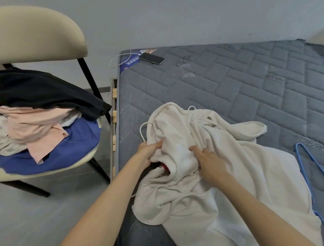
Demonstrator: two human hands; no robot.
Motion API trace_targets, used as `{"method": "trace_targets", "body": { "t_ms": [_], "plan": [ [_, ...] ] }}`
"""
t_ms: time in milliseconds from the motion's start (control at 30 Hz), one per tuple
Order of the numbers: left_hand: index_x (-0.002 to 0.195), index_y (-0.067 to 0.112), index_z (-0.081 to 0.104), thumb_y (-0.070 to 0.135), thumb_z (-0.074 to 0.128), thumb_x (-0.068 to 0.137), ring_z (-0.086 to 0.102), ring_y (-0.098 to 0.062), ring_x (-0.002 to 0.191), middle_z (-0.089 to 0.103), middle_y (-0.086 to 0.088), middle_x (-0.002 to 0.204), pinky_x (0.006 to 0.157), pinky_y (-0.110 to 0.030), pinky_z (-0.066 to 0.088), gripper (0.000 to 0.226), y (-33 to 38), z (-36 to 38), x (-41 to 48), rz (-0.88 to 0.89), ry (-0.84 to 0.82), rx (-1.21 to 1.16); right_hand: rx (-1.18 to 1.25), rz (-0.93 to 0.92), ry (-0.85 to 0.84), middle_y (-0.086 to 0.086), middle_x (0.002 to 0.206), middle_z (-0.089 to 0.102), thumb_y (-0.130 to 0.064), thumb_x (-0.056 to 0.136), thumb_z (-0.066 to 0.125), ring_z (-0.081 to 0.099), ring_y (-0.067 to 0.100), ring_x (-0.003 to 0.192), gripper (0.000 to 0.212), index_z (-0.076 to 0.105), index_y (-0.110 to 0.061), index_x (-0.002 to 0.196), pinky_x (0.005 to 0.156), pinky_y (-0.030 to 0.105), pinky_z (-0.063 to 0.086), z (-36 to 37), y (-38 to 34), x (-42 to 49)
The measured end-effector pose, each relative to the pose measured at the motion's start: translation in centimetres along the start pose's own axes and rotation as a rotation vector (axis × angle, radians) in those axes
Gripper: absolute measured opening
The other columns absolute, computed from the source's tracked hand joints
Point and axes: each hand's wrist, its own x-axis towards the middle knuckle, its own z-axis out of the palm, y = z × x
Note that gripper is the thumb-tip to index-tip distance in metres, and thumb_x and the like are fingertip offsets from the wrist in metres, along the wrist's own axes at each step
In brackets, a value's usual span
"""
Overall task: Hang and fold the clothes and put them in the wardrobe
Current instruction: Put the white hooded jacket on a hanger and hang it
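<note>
First, chair pile: cream padded chair with black metal legs (33,35), heaped with a black garment (41,91), a pale pink garment (33,124) and a blue cloth (75,145); touched by neither hand.
Left hand (149,151): clamped on a bunched fold of the cream fleece hoodie (224,176) near its neck, fingers curled into the cloth.
Hoodie: crumpled on the near-left part of the mattress, white drawstring (142,131) looping out at the left. Red patch (164,167) showing in an opening between the hands, not identifiable.
Hoodie's handling: probably soft, thick and floppy, weighty for a garment, with no stiffness to keep a shape. Likely to slump and drag if lifted by one point. Best taken at both shoulders or round the neck rim, clear of the drawstring.
Right hand (209,161): laid on the cloth, fingers straight and spread, pressing, gripping nothing.
Hanger: thin blue wire hanger (311,170) lying on the mattress along the hoodie's right edge, within easy reach.
Mattress: grey quilted mattress (229,73), bare of sheets, with a dark smartphone (152,58) and a white cable (117,59) at its far-left corner.
</note>
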Motion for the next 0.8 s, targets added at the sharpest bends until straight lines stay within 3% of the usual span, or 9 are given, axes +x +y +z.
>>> {"method": "trace_targets", "body": {
  "t_ms": [100,200,267,400,500,567,633,700,800],
  "plan": [
    [0.083,0.011,0.061,0.003,0.074,0.077,0.061,-0.020,0.073,0.063,-0.002,0.076,0.059,-0.026,0.050,0.016,0.8,-1.2,-0.3,0.183,0.130,0.060,0.030,-0.029,0.056,-0.001,0.106,0.048,-0.019,0.093,0.040,0.055,0.023,0.092,0.035,0.041,-0.031,0.126,0.068,0.031,0.044,-0.3,-0.3,0.2],
    [0.058,0.018,0.047,-0.002,0.056,0.083,0.048,-0.018,0.061,0.048,0.004,0.058,0.045,-0.019,0.031,0.033,3.0,-3.6,-1.2,0.584,0.423,0.471,0.140,-0.074,0.165,-0.002,0.098,0.043,-0.019,0.094,0.041,0.051,0.019,0.078,0.032,0.047,-0.028,0.124,0.062,0.028,0.040,-1.2,-2.2,0.8],
    [0.055,0.013,0.041,-0.009,0.049,0.080,0.034,-0.015,0.053,0.038,0.005,0.052,0.042,-0.019,0.018,0.034,4.7,-6.3,-2.3,0.762,0.618,0.634,0.293,-0.101,0.269,-0.001,0.096,0.042,-0.013,0.093,0.041,0.050,0.019,0.076,0.034,0.052,-0.025,0.123,0.064,0.030,0.042,-2.1,-4.4,1.4],
    [0.056,0.013,0.035,-0.016,0.041,0.070,0.033,-0.021,0.060,0.035,0.002,0.053,0.051,-0.031,0.017,0.032,8.2,-12.0,-4.4,0.829,0.911,0.516,0.490,-0.256,0.391,0.000,0.094,0.042,-0.007,0.091,0.045,0.047,0.017,0.073,0.029,0.060,-0.019,0.113,0.065,0.025,0.034,-3.5,-9.5,2.9],
    [0.072,0.015,0.054,-0.013,0.042,0.074,0.042,-0.021,0.071,0.047,0.007,0.064,0.060,-0.029,0.031,0.030,10.1,-15.8,-5.4,0.806,1.050,0.388,0.544,-0.383,0.365,0.000,0.097,0.043,-0.006,0.090,0.049,0.045,0.014,0.080,0.029,0.061,-0.017,0.114,0.067,0.019,0.030,-3.3,-13.0,3.8],
    [0.094,0.010,0.059,-0.008,0.047,0.080,0.047,-0.021,0.080,0.053,0.002,0.083,0.067,-0.030,0.035,0.026,10.6,-18.2,-5.4,0.738,1.058,0.424,0.539,-0.415,0.252,0.004,0.106,0.045,-0.003,0.090,0.048,0.048,0.019,0.093,0.038,0.056,-0.016,0.124,0.076,0.021,0.034,-2.3,-14.7,4.5],
    [0.102,0.008,0.050,0.000,0.056,0.083,0.048,-0.023,0.086,0.050,-0.004,0.093,0.069,-0.031,0.035,0.021,10.3,-19.9,-5.0,0.623,0.891,0.496,0.468,-0.388,0.050,0.011,0.120,0.045,-0.004,0.092,0.045,0.049,0.027,0.109,0.045,0.047,-0.017,0.135,0.090,0.027,0.037,-1.3,-15.5,5.1],
    [0.108,0.001,0.048,0.003,0.063,0.081,0.049,-0.026,0.088,0.049,-0.012,0.096,0.069,-0.031,0.036,0.031,9.5,-20.5,-4.5,0.536,0.684,0.582,0.390,-0.362,-0.120,0.011,0.130,0.043,-0.007,0.094,0.044,0.049,0.026,0.117,0.049,0.041,-0.021,0.141,0.095,0.029,0.037,-0.6,-15.6,5.2],
    [0.123,-0.006,0.045,0.003,0.061,0.082,0.049,-0.034,0.105,0.051,-0.022,0.111,0.077,-0.036,0.038,0.045,7.9,-19.9,-4.2,0.525,0.586,0.676,0.404,-0.330,-0.103,0.006,0.132,0.047,-0.011,0.094,0.045,0.049,0.022,0.120,0.045,0.046,-0.026,0.137,0.096,0.033,0.041,-0.8,-15.2,4.6]
  ]
}}
